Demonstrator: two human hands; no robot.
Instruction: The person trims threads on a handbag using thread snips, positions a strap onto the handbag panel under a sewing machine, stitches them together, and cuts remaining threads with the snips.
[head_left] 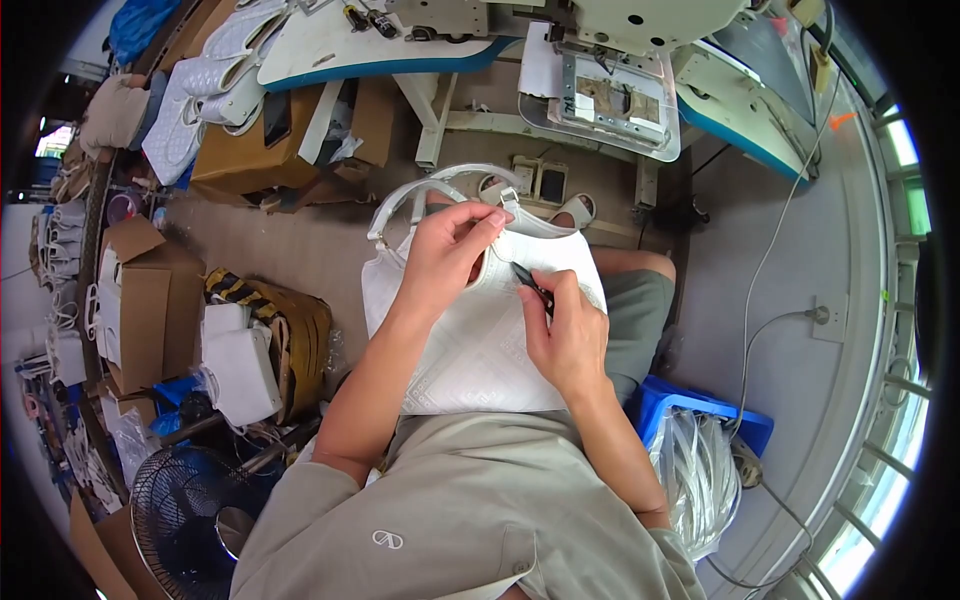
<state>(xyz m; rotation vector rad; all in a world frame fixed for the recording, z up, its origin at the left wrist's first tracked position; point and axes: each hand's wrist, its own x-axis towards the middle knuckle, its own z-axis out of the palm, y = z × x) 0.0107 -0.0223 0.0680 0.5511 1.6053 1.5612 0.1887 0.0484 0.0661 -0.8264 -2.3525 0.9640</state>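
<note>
White handbag (470, 350) lies across the seated person's thighs (638, 315), its handles (470, 172) pointing away from the body. Close detail work at its upper edge seems to be the step in hand, perhaps trimming or tidying a seam. The left hand (450, 250) has thumb and forefinger pinched together there, apparently on the edge itself; whether a thread is caught too is too small to tell. The right hand (568, 335) is curled firmly around a slim black tool (532, 285), its tip at or very near the panel just below that pinch. The next move, I judge, calls for a steady left pinch and light tip pressure, so the white surface stays unmarked. Of the containers, a tall brown carton (170, 310) stands at the left with flaps raised; white pieces show along its side, though I cannot tell whether they are inside. Beside it, a yellow-and-black sack (300, 330) bulges, its contents hidden, with a white bag (240, 370) leaning against it. Under the workbench, another carton (240, 150) has a dark flat object (277, 118) at its side. Near the right wall, a blue tub (750, 415) holds white strips in clear plastic (690, 470), which spill over its rim.
</note>
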